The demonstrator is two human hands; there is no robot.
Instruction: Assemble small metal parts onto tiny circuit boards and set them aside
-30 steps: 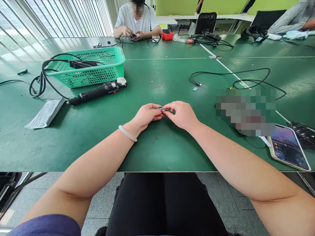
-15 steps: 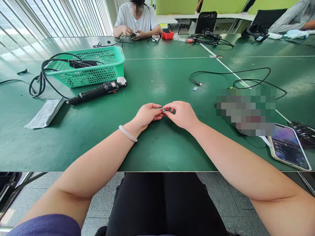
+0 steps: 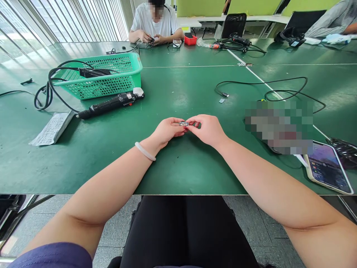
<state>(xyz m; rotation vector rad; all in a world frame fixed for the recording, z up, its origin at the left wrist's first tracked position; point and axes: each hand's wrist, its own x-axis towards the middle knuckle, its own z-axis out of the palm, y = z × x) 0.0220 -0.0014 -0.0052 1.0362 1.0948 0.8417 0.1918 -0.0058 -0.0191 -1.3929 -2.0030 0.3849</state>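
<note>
Between my two hands is a small silver-and-black metallic piece (image 3: 183, 124), too small to name by kind. My left hand (image 3: 165, 131) grips its left part between thumb and fingers. From the other side, the thumb and index finger of my right hand (image 3: 205, 129) pinch its right end. Both hands are just above the green table (image 3: 178, 167), fingertips nearly meeting. The fingers cover part of the piece.
Left stands a green basket (image 3: 111, 83) with cables, a black electric screwdriver (image 3: 111, 105) before it and a folded paper (image 3: 51, 130). Right are a black cable (image 3: 259, 82), a blurred item (image 3: 279, 128) and a phone (image 3: 329, 165). A person (image 3: 156, 22) sits opposite.
The small metallic piece has turned in my fingers, so more of its long, bright face shows. My hands have stayed in nearly the same place.
</note>
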